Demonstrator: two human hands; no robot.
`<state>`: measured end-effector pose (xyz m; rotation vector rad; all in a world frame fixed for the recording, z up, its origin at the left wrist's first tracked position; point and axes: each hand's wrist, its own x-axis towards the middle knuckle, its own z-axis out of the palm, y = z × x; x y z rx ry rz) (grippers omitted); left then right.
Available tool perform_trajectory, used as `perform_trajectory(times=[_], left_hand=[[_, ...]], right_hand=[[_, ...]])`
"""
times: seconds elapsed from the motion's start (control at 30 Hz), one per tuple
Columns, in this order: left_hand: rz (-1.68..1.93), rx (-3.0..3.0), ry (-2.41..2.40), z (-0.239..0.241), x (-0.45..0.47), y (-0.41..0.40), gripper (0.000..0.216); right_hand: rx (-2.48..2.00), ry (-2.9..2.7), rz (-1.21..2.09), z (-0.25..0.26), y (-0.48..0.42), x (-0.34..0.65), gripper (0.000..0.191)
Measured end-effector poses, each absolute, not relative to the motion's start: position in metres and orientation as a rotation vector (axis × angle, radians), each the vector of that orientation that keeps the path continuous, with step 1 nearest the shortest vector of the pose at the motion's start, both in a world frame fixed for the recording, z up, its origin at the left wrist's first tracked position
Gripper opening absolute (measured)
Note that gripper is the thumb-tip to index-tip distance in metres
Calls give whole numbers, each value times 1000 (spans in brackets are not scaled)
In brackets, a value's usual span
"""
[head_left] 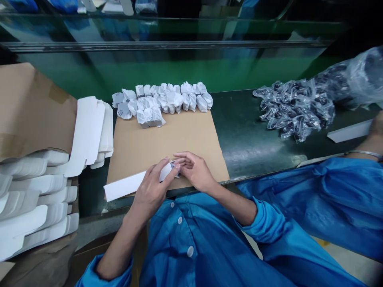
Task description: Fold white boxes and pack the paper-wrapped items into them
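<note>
My left hand (151, 187) is wrapped over a long, narrow white carton (125, 185), thumb along its near side. The carton lies slantwise, low over a brown cardboard sheet (191, 135). At the carton's right end is my right hand (196, 169), its fingers bent together around that end. A small greyish wrapped piece (177, 173) shows between the two hands; the fingers hide most of it. Beyond my hands, several small blocks wrapped in white paper (170, 99) stand in rows on the far part of the sheet.
Flat white cartons (86, 133) are stacked at left, with more in a box (38, 199) below a large brown cardboard box (36, 107). Clear bags with dark parts (299, 107) are piled on the green bench (239, 135). A co-worker's arm (366, 149) is at right near another white carton (350, 131).
</note>
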<state>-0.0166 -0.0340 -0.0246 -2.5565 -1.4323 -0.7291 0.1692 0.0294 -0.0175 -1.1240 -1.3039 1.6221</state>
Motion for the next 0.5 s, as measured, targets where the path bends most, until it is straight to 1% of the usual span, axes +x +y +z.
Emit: perform_trajectory(times=[0.17,0.27,0.33,0.4,0.43,0.5], left_hand=[[-855,-2483,-1423,-35,-13,-37,77],[-930,-2452,-1477,-32,3,-34,76],[-994,-2454,-1449,-22,8,-28,72],[-1037,-2376,-1441,-5,-2,-18,69],[-1033,-2284,-1501,3,-14,-11,69],[-949,-2015,-1771,18,-49,1,70]], right_hand=[[-969,-1317,1787,-12,15,156,43],[-965,-1328,1740,-9,16,147,48],[-1060,-1327,1643,-1,30,153,50],[-1159,-1397,1487,13,55,181,48],[-1210,-1473,1379,21,71,203,47],[-1362,-1567,1001,35,108,258,46]])
